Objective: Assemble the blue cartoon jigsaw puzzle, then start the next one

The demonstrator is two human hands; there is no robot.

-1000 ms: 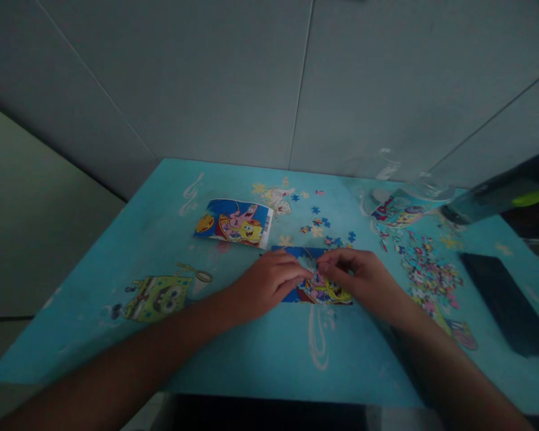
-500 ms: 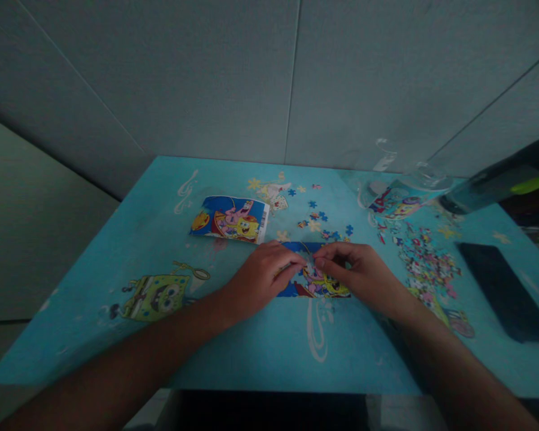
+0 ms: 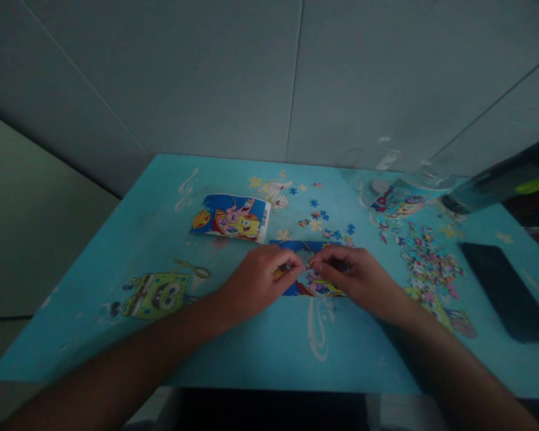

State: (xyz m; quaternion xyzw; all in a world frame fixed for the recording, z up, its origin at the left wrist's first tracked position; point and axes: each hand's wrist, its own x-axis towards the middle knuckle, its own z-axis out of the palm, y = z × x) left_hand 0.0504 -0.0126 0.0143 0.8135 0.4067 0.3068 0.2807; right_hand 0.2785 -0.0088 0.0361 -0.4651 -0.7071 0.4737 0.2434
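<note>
Blue rectangular cardboard jigsaw (image 3: pixel 312 288) lies beneath the left hand (image 3: pixel 261 272) and right hand (image 3: pixel 363 276); I can't tell whether either grips anything. I'd press lightly, keeping joins flat.

It looks like a home. A cartoon-printed table (image 3: pixel 233 359) spans the lower frame, puzzle pieces (image 3: pixel 431 257) heaped at right.

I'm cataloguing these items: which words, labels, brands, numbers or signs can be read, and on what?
No text is readable.
Picture card: barcode on its right edge, digits too small.
Clear container's printed wrap: any lettering too blurred.
Puzzle: no lettering visible.
</note>
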